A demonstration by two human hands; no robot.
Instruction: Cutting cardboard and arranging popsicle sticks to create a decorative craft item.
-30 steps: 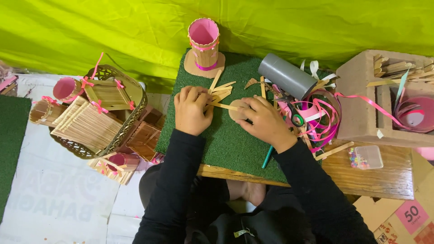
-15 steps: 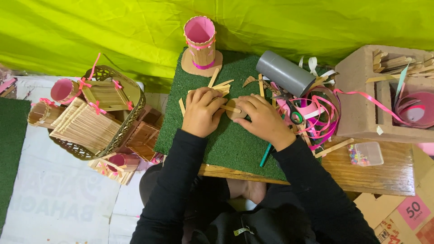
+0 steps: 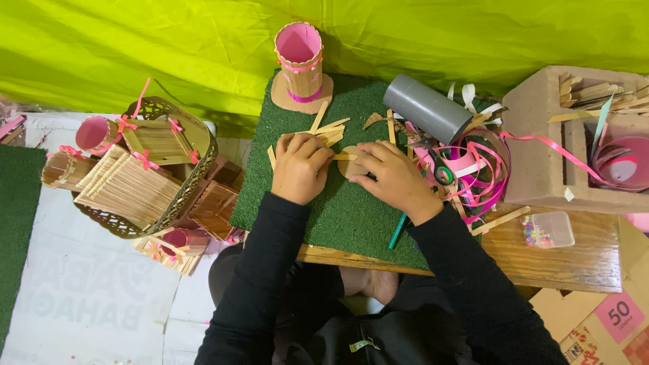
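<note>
Upper centre: one pink-lined stick cup [image 3: 298, 62]. Upper right: one grey tube [image 3: 427, 108]. Right: one clear bead box [image 3: 547, 229]. Left: one wire basket [image 3: 196, 172]. Centre: two hands, left hand [image 3: 301, 167] and right hand [image 3: 393, 179].

The left hand [image 3: 301, 167] covers the near ends of the loose pale wooden craft sticks [image 3: 329, 130], so how many lie under its fingers cannot be told. The right hand [image 3: 394, 179] hides much of the small round brown card disc [image 3: 349, 164]; whether either hand pinches a stick is unclear. The thin teal rod [image 3: 399, 230] disappears under the right wrist. The scissors [image 3: 437, 164] are half buried in the tangle of pink ribbon [image 3: 473, 179]. The contents of the small clear plastic box [image 3: 547, 230] are too small to identify. At the right edge the pink ribbon roll [image 3: 625, 165] in the brown wooden crate [image 3: 541, 135] is cut off; the oval woven basket [image 3: 177, 196] hides some stick-built pieces.
</note>
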